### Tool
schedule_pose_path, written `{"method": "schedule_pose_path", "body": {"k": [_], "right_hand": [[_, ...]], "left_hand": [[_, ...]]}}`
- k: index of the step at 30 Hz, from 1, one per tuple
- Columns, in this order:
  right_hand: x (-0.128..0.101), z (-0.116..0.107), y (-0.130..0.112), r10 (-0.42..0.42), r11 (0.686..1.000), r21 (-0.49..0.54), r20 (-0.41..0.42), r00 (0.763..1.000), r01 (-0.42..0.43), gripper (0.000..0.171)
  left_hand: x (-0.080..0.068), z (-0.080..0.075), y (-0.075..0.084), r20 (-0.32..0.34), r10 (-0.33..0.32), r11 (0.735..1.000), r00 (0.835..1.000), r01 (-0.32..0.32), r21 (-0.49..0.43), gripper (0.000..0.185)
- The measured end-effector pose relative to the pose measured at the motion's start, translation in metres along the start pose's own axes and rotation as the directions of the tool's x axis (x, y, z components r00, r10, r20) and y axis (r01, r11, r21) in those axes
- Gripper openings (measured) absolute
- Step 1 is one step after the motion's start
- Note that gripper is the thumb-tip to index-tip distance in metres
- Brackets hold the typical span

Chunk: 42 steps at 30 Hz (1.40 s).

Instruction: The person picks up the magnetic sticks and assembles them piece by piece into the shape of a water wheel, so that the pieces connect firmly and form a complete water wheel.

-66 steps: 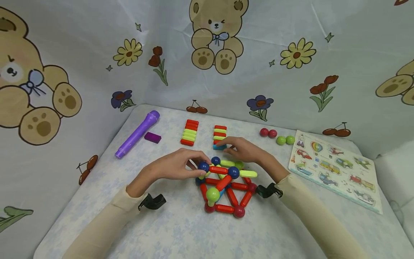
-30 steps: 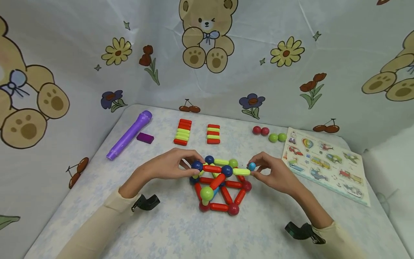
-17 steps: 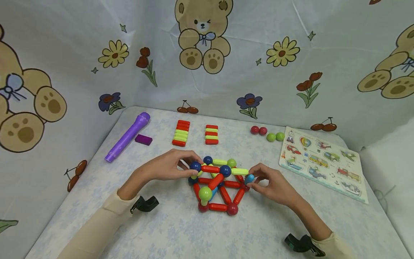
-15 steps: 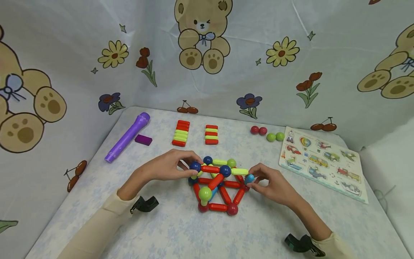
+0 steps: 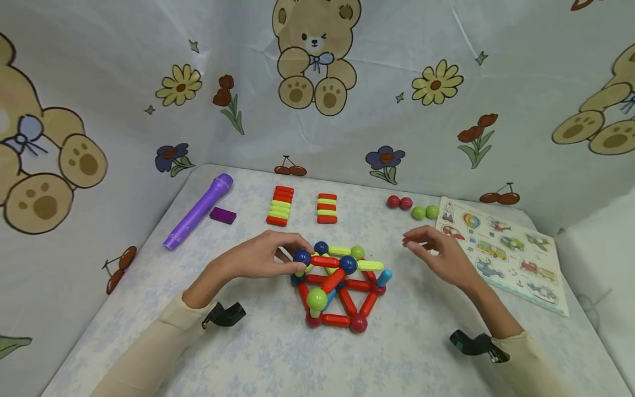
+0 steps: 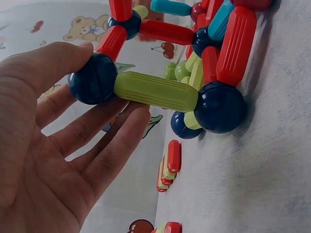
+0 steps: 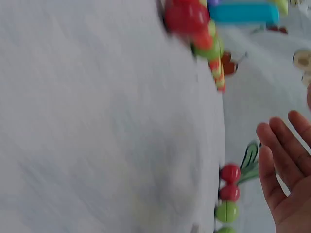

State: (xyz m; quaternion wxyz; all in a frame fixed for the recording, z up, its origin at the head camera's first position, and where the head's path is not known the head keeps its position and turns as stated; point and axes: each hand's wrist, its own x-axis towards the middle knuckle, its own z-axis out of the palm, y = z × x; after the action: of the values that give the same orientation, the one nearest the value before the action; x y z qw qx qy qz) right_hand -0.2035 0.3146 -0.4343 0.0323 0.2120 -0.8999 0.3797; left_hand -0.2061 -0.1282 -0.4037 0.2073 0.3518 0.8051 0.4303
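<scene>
A frame of magnetic sticks and balls stands mid-table, with red sticks [image 5: 337,320] and red balls [image 5: 358,323] along its base. My left hand [image 5: 270,255] holds the dark blue ball [image 6: 93,78] at its upper left corner, thumb and fingers around it. Below that ball a yellow-green stick [image 6: 155,91] runs down to another dark blue ball [image 6: 221,108]. On the right, a light blue stick [image 5: 384,277] rises from a red ball of the base. My right hand [image 5: 439,253] hovers empty to the right of the frame, fingers relaxed.
Behind the frame lie two rows of red and yellow-green sticks [image 5: 280,207]. Two loose red balls [image 5: 399,202] and two green balls [image 5: 425,212] sit at the back right, beside a picture board [image 5: 501,253]. A purple toy microphone [image 5: 198,212] and purple block [image 5: 223,215] are at left.
My right hand took the light blue stick from the back row, set it on the red ball at the frame's right, let go and moved away right. My left hand kept its hold.
</scene>
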Motion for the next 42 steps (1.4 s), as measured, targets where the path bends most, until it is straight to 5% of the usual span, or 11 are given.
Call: {"method": "schedule_pose_path", "body": {"k": [3, 8, 19, 32, 37, 42], "right_hand": [[0.017, -0.015, 0.019, 0.068, 0.988, -0.136, -0.075, 0.995, -0.078, 0.029], [0.04, -0.03, 0.045, 0.171, 0.948, -0.264, -0.055, 0.984, -0.18, 0.043], [0.059, -0.018, 0.061, 0.381, 0.865, -0.339, -0.035, 0.924, -0.37, 0.048], [0.032, 0.006, 0.034, 0.271, 0.938, -0.229, 0.023, 0.962, -0.259, 0.04], [0.016, 0.005, 0.005, 0.217, 0.973, -0.108, 0.112, 0.97, -0.206, 0.045], [0.004, 0.0, -0.034, 0.069, 0.996, 0.038, 0.148, 0.987, -0.075, 0.042]], "left_hand": [[0.001, 0.001, 0.0, 0.007, -0.003, 1.0, 1.0, 0.004, -0.006, 0.033], [0.005, 0.003, 0.001, 0.02, -0.003, 1.0, 1.0, 0.003, -0.002, 0.034], [0.009, 0.007, 0.002, 0.031, 0.008, 1.0, 1.0, -0.008, 0.007, 0.034], [0.006, 0.001, 0.001, 0.008, 0.008, 1.0, 1.0, -0.008, 0.021, 0.034], [0.005, 0.0, 0.001, 0.004, -0.008, 1.0, 1.0, 0.008, 0.02, 0.034], [0.002, 0.0, -0.002, -0.005, -0.019, 1.0, 1.0, 0.019, 0.009, 0.033]]}}
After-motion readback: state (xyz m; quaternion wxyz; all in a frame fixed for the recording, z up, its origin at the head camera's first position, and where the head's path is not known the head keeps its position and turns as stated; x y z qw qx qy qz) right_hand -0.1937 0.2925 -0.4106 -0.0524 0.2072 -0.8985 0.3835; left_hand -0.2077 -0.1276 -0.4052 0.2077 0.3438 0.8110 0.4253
